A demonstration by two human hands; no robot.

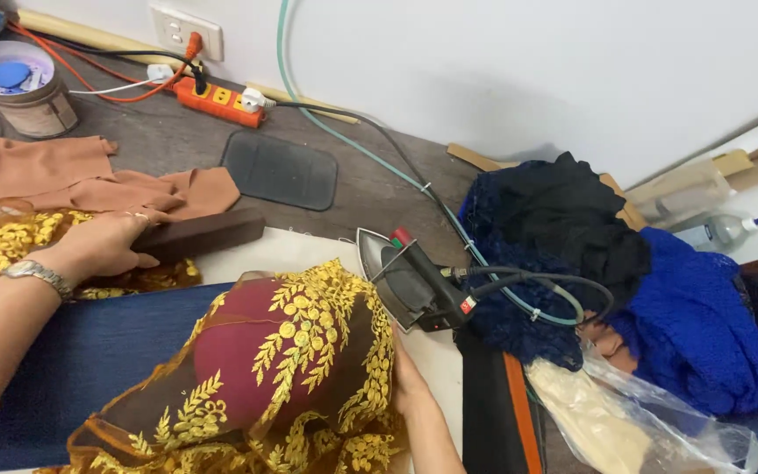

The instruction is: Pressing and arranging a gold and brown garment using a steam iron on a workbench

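1. A blue lace fabric pile (695, 325), topped with black cloth, fills the right of the table.
2. Gold-embroidered sheer fabric (309, 351) drapes over a maroon padded form (239, 351) at centre, on a navy pad.
3. An iron (410, 281) rests just right of it.
4. The left hand (103, 246) grips a dark wooden block (199, 235).
5. The right hand (405, 382) touches the fabric's edge; whether it grips cannot be told.

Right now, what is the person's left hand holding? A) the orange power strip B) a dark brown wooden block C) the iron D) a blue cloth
B: the left hand wraps its fingers around the dark brown wooden block, while the iron sits alone further right on the board.
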